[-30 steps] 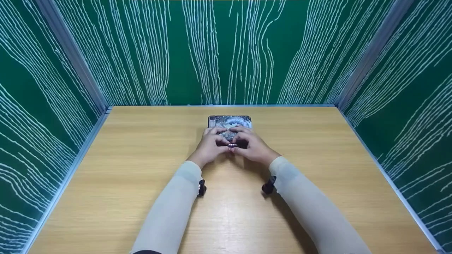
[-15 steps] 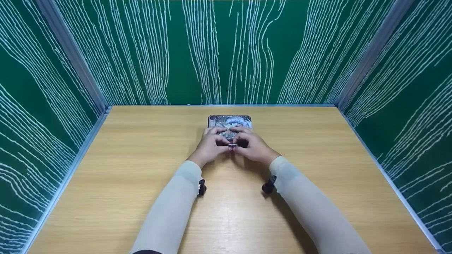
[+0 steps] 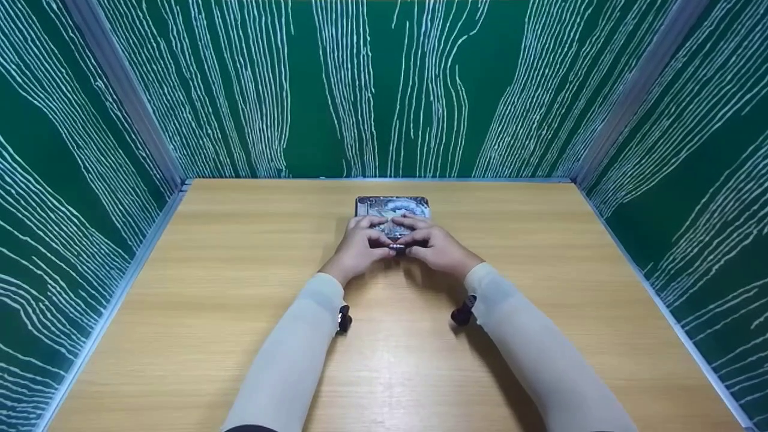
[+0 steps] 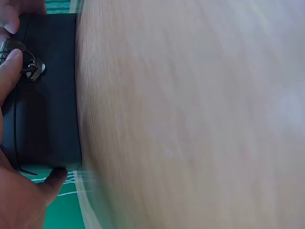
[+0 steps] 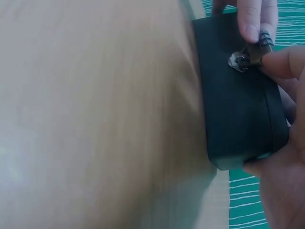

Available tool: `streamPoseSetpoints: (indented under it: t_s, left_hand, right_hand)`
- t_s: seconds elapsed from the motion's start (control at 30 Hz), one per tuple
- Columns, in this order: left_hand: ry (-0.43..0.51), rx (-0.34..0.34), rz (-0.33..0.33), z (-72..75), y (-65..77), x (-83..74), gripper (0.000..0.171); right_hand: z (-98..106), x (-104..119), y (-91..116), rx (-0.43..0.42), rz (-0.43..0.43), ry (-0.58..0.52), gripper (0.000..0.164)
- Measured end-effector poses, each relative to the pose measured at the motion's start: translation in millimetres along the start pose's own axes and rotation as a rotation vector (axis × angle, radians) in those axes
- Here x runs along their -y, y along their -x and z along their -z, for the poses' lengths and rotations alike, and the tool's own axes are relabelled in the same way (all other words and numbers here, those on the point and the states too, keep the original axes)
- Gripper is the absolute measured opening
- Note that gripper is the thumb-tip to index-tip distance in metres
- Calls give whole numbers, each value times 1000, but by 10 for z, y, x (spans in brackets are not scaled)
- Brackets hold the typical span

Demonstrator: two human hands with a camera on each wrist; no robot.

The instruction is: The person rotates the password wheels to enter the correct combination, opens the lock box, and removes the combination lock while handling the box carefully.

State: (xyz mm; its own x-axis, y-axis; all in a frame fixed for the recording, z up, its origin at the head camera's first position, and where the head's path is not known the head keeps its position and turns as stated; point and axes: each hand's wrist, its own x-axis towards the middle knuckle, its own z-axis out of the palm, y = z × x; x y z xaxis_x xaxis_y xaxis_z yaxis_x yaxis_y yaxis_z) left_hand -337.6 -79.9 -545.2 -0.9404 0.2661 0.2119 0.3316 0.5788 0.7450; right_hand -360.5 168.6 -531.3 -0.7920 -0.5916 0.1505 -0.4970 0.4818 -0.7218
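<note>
At the back of the table stands a dark box (image 3: pixel 393 207) with a picture on its lid. Both wrist views show its smooth black front side, where a small combination padlock (image 5: pixel 259 47) hangs from a metal hasp (image 5: pixel 237 62). My left hand (image 3: pixel 357 249) pinches the padlock with its thumb, and another finger rests at the box's end in the left wrist view. From the other side my right hand (image 3: pixel 441 247) has its index finger and thumb at the padlock, its other fingers lying around the box's end and over the lid. The dial numbers are too small to read.
The wooden table (image 3: pixel 384 360) reaches toward me and out to both sides. Green walls (image 3: pixel 312 120) with white wavy lines enclose its back and sides. A small dark camera sits on each wrist over pale sleeves (image 3: pixel 282 360).
My right hand and forearm have shifted slightly to the right, and the right thumb has parted from the left thumb. The left hand and the box look nearly the same.
</note>
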Motion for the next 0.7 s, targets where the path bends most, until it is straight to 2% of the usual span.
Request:
streamPoseSetpoints:
  t_s: [0.17, 0.3, 0.47, 0.7]
  left_hand:
    - [-2, 4, 21, -15, 2, 0, 7]
    - [3, 13, 36, -19, 7, 0, 6]
    - [0, 4, 36, -13, -6, 10, 5]
    - [-8, -8, 35, -8, -17, 9, 8]
  right_hand:
    - [97, 2, -8, 69, -37, -37, 30]
    - [108, -2, -14, 89, -50, -24, 28]
    - [57, -17, -37, 46, -49, 13, 25]
    - [-34, -45, -57, -40, 20, 63, 20]
